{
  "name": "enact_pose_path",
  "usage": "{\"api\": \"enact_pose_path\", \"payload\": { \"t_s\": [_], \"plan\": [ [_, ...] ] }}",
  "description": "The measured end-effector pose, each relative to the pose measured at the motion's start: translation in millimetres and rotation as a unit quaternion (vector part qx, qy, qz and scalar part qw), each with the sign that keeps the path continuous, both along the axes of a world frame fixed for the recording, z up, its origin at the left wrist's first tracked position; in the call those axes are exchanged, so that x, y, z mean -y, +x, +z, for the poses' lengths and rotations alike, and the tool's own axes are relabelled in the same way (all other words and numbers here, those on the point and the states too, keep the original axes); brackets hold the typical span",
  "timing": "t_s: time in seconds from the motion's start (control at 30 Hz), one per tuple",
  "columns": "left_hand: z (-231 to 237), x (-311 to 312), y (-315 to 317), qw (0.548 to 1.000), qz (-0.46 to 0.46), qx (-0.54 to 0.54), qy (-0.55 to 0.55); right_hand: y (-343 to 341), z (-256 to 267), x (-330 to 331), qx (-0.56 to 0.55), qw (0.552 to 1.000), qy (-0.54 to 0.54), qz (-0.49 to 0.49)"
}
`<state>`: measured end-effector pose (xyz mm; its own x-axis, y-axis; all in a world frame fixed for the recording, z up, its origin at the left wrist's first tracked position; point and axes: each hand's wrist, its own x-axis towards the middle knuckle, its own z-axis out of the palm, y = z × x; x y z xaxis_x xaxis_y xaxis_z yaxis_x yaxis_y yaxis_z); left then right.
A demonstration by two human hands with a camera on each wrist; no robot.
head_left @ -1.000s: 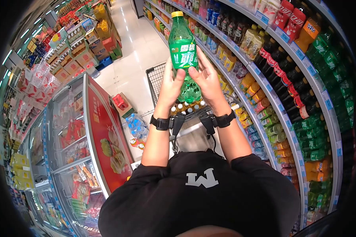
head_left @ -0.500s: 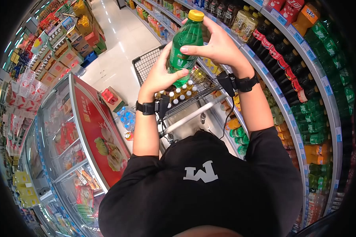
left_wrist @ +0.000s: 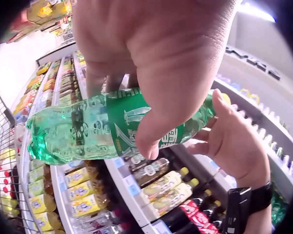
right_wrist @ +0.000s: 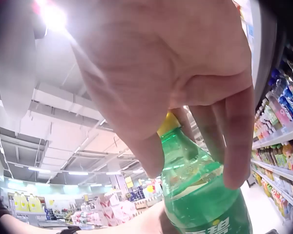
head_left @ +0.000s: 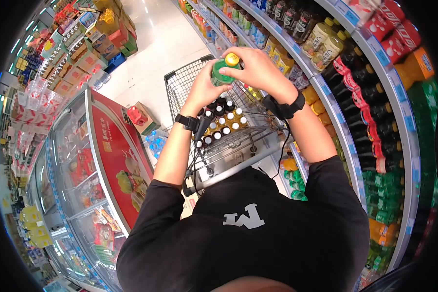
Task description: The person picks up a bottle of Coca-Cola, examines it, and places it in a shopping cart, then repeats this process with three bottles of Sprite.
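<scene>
A green plastic soda bottle (head_left: 219, 75) with a yellow cap (head_left: 232, 59) and a green label is held up over the shopping cart, its cap end tipped toward me. My left hand (head_left: 201, 91) grips the bottle around its labelled middle, with the thumb across the label in the left wrist view. My right hand (head_left: 259, 71) holds the shoulder just below the cap; in the right wrist view its thumb and fingers sit on either side of the bottle's neck (right_wrist: 173, 146). Clear bubbly liquid shows inside.
A wire shopping cart (head_left: 177, 90) in front of me carries several white-capped bottles (head_left: 226, 121). Drink shelves (head_left: 321, 92) rise along the right. A glass-topped freezer (head_left: 90, 151) with a red side runs on the left, and stacked cartons (head_left: 114, 34) stand farther off.
The bottle has gone from roughly upright, label facing me, to tilted with its cap toward me. My right hand has shifted up from the label to the shoulder.
</scene>
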<state>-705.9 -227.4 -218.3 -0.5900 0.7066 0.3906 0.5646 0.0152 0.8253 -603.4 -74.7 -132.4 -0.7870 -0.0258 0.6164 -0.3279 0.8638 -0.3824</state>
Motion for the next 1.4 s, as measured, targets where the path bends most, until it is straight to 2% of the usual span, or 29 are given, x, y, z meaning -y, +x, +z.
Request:
{"api": "enact_pose_path", "payload": {
  "t_s": [0.07,0.1,0.2,0.27,0.37,0.4,0.5,0.63,0.73,0.87,0.93,1.0,1.07,1.1,1.33,1.4],
  "plan": [
    [-18,-21,-14,0.998,-0.016,0.023,-0.056,-13,-13,-16,0.183,0.979,-0.063,-0.064],
    [-40,-34,-25,0.998,-0.03,0.038,-0.047,-24,-29,-26,0.167,0.984,-0.028,-0.06],
    [-99,-69,-54,0.995,-0.044,0.079,-0.043,-60,-90,-64,0.201,0.979,-0.022,-0.034],
    [-146,-84,-60,0.994,-0.024,0.096,-0.043,-76,-140,-84,0.211,0.977,-0.036,-0.008],
    [-203,-108,-80,0.989,-0.005,0.143,-0.042,-101,-184,-100,0.265,0.963,-0.045,-0.009],
    [-213,-114,-82,0.986,0.004,0.161,-0.033,-111,-200,-105,0.269,0.962,-0.05,-0.006],
    [-250,-122,-93,0.983,0.037,0.142,-0.11,-118,-248,-111,0.298,0.95,-0.08,-0.047],
    [-296,-133,-95,0.984,0.041,0.158,-0.065,-130,-279,-117,0.354,0.93,-0.085,-0.048],
    [-318,-131,-99,0.978,0.07,0.173,-0.097,-139,-308,-118,0.364,0.928,-0.074,-0.036],
    [-349,-131,-102,0.972,0.055,0.169,-0.156,-143,-346,-117,0.362,0.928,-0.07,-0.041],
    [-360,-133,-103,0.961,0.09,0.029,-0.259,-145,-359,-117,0.371,0.924,-0.077,-0.046],
    [-371,-133,-103,0.957,0.095,0.04,-0.271,-146,-375,-119,0.378,0.922,-0.077,-0.033],
    [-376,-134,-103,0.951,0.109,0.003,-0.29,-145,-394,-120,0.383,0.92,-0.076,-0.023],
    [-375,-134,-104,0.942,0.091,0.033,-0.321,-144,-401,-117,0.375,0.924,-0.068,-0.018],
    [-388,-138,-115,0.925,0.108,0.052,-0.361,-163,-443,-118,0.394,0.918,-0.041,-0.026],
    [-398,-141,-117,0.917,0.118,0.025,-0.379,-163,-464,-119,0.398,0.916,-0.041,-0.029]
  ]
}}
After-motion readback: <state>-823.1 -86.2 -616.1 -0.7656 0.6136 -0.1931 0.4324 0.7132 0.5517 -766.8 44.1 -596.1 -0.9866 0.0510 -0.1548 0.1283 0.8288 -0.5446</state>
